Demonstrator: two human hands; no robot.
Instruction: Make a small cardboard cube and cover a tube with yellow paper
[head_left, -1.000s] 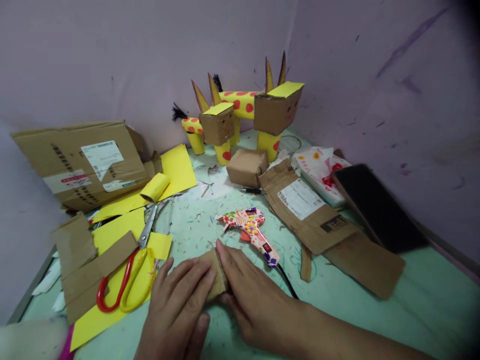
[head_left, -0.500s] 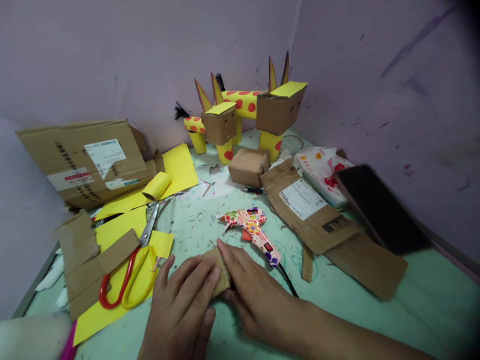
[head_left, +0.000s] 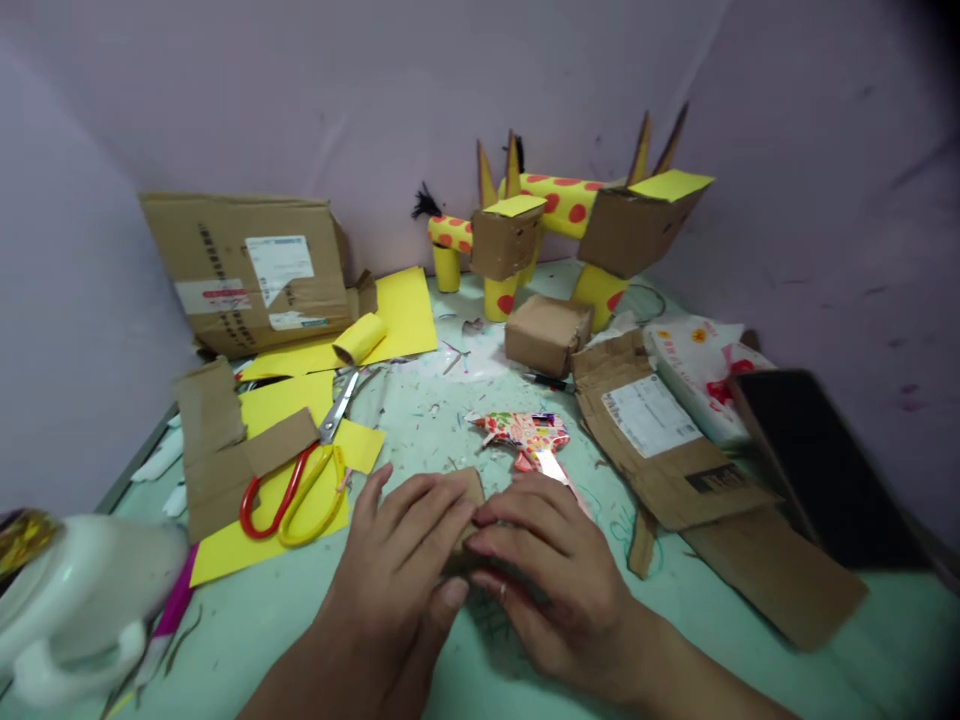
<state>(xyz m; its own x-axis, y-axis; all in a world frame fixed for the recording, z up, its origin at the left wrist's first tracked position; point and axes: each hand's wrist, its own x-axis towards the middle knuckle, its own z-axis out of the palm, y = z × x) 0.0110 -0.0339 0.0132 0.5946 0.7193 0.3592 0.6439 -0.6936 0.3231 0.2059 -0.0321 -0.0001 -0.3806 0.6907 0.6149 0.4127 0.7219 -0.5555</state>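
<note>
A small brown cardboard piece (head_left: 470,486) is between my two hands near the front middle of the table, mostly covered by fingers. My left hand (head_left: 401,570) lies over its left side, fingers together and thumb beneath. From the right, my right hand (head_left: 559,575) curls its fingers at the cardboard's right edge. Just beyond my right hand lies a floral glue gun (head_left: 525,430), its handle partly hidden. Left of my hands, red and yellow scissors (head_left: 311,480) rest on yellow paper (head_left: 266,400) and cardboard scraps.
Two spotted yellow animal figures with cardboard heads (head_left: 504,243) (head_left: 637,230) stand at the back, behind a small box (head_left: 547,335). A large carton (head_left: 255,270) is back left, a white mug (head_left: 97,590) front left. Flattened cardboard (head_left: 720,480) and a dark tablet (head_left: 825,470) lie right.
The view has shifted left, bringing the mug further in. My right hand's fingers, earlier straighter along the cardboard's edge, are now curled and cover part of the glue gun's handle.
</note>
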